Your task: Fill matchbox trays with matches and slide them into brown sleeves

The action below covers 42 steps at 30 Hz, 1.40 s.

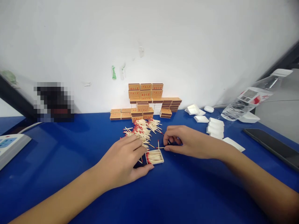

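Observation:
A small white tray (pixel 155 156) filled with red-tipped matches lies on the blue table (pixel 70 174). My left hand (pixel 126 161) curls round its left side, thumb under its near edge and fingers by the loose match pile (pixel 142 130). My right hand (pixel 184 141) rests just right of the tray, fingers pinched together on something I cannot make out. A few single matches (pixel 158 145) lie between the two hands.
Stacked orange matchboxes (pixel 146 101) stand against the white wall. Several empty white trays (pixel 215 126) lie at the right, with a tilted plastic water bottle (pixel 249 101) and a dark phone (pixel 273 146). A white power strip (pixel 10 146) sits at the left edge.

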Tool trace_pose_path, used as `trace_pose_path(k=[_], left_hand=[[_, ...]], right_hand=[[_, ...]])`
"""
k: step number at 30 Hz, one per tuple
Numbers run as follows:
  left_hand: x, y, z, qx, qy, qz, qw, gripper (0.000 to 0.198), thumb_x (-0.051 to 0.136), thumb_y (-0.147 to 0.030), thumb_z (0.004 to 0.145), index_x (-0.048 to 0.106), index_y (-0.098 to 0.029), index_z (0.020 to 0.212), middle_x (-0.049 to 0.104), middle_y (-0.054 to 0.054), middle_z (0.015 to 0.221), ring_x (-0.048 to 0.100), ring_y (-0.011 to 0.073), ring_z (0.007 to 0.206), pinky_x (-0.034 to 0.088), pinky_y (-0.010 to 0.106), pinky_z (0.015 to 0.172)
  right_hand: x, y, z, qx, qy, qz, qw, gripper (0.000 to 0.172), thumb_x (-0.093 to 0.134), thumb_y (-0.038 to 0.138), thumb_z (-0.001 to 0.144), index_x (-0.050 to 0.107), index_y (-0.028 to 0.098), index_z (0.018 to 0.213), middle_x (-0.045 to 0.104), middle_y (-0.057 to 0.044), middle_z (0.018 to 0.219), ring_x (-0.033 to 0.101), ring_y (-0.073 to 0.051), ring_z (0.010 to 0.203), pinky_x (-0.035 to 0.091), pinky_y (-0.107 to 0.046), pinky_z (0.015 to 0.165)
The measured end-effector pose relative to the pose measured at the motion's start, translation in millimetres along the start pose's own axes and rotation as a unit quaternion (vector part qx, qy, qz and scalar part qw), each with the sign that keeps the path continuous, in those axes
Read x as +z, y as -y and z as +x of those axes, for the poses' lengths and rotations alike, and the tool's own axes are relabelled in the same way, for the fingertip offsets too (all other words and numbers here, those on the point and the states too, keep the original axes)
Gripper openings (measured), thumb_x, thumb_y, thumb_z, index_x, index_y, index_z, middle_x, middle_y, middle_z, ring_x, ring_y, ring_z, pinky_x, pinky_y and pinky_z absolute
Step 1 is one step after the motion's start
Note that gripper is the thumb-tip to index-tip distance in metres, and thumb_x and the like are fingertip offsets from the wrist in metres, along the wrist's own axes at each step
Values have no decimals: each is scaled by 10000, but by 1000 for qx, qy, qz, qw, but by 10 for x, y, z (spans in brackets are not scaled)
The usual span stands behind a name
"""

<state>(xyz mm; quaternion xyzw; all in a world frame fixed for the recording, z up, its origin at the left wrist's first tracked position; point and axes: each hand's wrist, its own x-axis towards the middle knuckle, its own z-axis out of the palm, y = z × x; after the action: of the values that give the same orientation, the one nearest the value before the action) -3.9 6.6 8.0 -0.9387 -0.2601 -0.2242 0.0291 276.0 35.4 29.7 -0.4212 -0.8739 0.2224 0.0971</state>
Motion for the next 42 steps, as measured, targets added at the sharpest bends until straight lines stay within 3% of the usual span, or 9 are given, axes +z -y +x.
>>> trace_pose_path(k=[3,7,13,19,32,42], left_hand=[[0,2,-2,-2,3,2,1000,271,697,-423,946,678,-152,929,644,43,845,613,237,835,526,390,744],[10,11,4,-4,2,-2,1000,272,691,-426,949,681,-155,925,651,41,840,621,237,838,535,392,750],[26,21,-5,-9,13,-11,1000,273,682,-432,954,693,-159,956,676,50,887,641,250,879,557,418,802],[35,33,-12,-7,14,-7,1000,285,656,-446,970,695,-165,989,682,59,908,646,259,897,564,432,820],[1,28,13,15,5,-3,1000,263,669,-410,966,673,-150,927,647,54,857,620,237,838,547,393,744],[-5,33,13,19,10,-15,1000,262,640,-400,985,676,-146,937,656,65,862,622,245,850,557,407,778]], right_hand=[[13,31,2,1,15,10,1000,131,615,289,972,650,205,878,623,-24,888,537,-161,753,422,-295,672],[-24,139,-26,-15,-19,-1,1000,198,584,318,1006,619,204,848,606,-17,855,524,-158,742,410,-297,676],[130,398,-43,-36,-49,-36,997,63,625,180,947,640,202,890,635,-13,909,556,-143,752,393,-288,675],[238,425,-15,-46,-73,-82,993,67,624,134,932,657,189,949,644,-36,980,578,-148,764,385,-287,665],[220,435,-29,-82,-32,-6,996,117,582,180,1012,679,187,947,623,-22,926,584,-139,780,407,-277,686],[196,464,6,-79,1,19,997,110,616,194,1012,671,180,918,589,-4,921,555,-119,753,414,-269,695]])
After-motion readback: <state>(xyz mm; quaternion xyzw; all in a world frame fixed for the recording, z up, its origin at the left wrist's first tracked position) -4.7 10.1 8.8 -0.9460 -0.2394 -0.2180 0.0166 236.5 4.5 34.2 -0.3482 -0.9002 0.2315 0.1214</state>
